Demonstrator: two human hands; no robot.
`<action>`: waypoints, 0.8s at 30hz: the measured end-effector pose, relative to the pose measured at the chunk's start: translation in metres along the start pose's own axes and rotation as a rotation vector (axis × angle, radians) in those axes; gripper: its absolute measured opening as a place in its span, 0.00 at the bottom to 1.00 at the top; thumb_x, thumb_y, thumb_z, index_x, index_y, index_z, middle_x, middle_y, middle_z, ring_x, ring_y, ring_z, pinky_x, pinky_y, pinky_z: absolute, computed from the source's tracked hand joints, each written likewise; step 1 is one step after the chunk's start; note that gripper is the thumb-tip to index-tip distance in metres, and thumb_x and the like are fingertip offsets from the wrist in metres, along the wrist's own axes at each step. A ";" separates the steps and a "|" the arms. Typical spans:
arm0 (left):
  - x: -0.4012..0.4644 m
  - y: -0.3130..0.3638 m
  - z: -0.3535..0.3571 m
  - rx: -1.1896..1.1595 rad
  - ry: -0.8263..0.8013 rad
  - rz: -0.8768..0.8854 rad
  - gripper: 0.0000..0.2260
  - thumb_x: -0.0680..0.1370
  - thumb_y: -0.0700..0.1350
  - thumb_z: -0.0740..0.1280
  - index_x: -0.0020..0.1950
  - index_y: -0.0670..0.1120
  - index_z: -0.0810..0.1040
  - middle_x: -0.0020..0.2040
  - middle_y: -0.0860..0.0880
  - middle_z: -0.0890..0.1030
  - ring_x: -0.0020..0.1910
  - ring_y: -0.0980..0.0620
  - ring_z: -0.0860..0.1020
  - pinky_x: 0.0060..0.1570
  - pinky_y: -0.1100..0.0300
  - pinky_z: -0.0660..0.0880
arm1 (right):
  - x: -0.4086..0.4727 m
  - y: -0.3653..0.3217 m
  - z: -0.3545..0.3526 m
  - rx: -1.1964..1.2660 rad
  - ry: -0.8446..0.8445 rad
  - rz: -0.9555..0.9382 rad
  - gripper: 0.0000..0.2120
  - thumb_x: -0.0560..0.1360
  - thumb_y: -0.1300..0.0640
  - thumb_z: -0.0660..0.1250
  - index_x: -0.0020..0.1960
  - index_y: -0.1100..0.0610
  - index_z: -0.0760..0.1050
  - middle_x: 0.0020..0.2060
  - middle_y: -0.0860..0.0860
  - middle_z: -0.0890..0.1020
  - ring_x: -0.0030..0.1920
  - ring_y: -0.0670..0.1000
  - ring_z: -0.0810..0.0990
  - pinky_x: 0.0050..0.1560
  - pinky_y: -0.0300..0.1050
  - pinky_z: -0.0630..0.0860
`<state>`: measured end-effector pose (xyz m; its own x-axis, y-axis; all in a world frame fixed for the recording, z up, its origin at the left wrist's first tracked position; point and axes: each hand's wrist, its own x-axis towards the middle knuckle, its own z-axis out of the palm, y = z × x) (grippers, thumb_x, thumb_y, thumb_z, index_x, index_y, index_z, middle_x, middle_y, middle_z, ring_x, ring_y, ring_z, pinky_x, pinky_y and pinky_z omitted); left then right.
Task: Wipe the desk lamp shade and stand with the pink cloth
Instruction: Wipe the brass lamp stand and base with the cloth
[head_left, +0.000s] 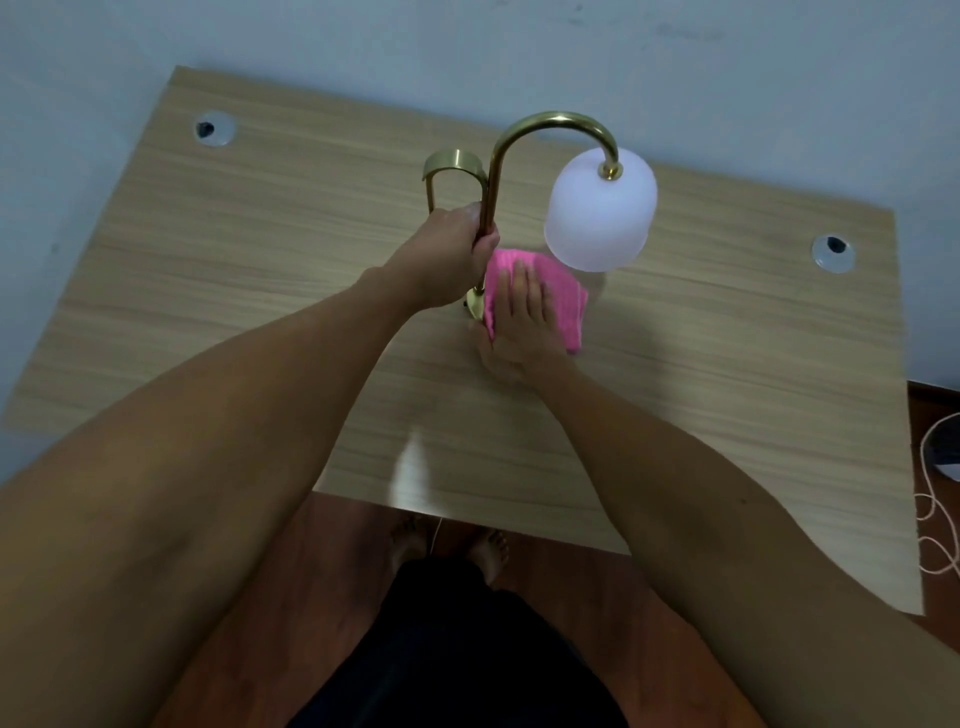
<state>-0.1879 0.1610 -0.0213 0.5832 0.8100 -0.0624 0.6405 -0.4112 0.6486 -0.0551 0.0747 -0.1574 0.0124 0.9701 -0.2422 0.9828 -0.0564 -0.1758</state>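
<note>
Nearest the viewer, the right hand (519, 322) lies flat and open on the pink cloth (550, 296), pressing it over the lamp's base on the worktop (260, 270). Just left of the cloth, the left hand (447, 254) is closed around the upright brass stand (488, 192). Beyond the cloth, the white shade (600, 208) hangs, nearer the right hand.

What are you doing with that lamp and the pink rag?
A person is cleaning a desk lamp on a wooden desk. The left hand grips the gold stand to steady it. The right hand presses the pink cloth flat down by the lamp's base, just below the white shade. The cloth is not touching the shade right now.
</note>
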 end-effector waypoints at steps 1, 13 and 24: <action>0.000 -0.001 0.000 0.001 -0.001 0.002 0.07 0.83 0.45 0.61 0.53 0.44 0.77 0.43 0.47 0.81 0.43 0.47 0.81 0.40 0.60 0.75 | -0.005 0.000 0.003 -0.020 -0.014 -0.038 0.42 0.85 0.38 0.50 0.85 0.64 0.39 0.84 0.63 0.41 0.85 0.63 0.40 0.84 0.63 0.40; -0.001 0.001 -0.005 -0.023 -0.037 0.005 0.07 0.83 0.43 0.61 0.52 0.42 0.77 0.43 0.48 0.80 0.46 0.45 0.81 0.47 0.49 0.79 | -0.010 0.000 0.005 -0.012 0.014 -0.062 0.42 0.86 0.37 0.50 0.85 0.64 0.39 0.84 0.65 0.41 0.85 0.65 0.40 0.81 0.62 0.34; -0.002 -0.001 -0.006 -0.026 -0.044 0.037 0.06 0.83 0.43 0.61 0.51 0.44 0.77 0.43 0.48 0.81 0.44 0.48 0.81 0.47 0.50 0.79 | 0.000 0.002 -0.001 -0.012 -0.005 -0.027 0.39 0.86 0.39 0.48 0.85 0.64 0.39 0.84 0.65 0.41 0.85 0.65 0.40 0.83 0.63 0.37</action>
<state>-0.1923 0.1620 -0.0174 0.6278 0.7751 -0.0714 0.6058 -0.4289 0.6702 -0.0527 0.0750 -0.1570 -0.0154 0.9701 -0.2422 0.9850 -0.0269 -0.1704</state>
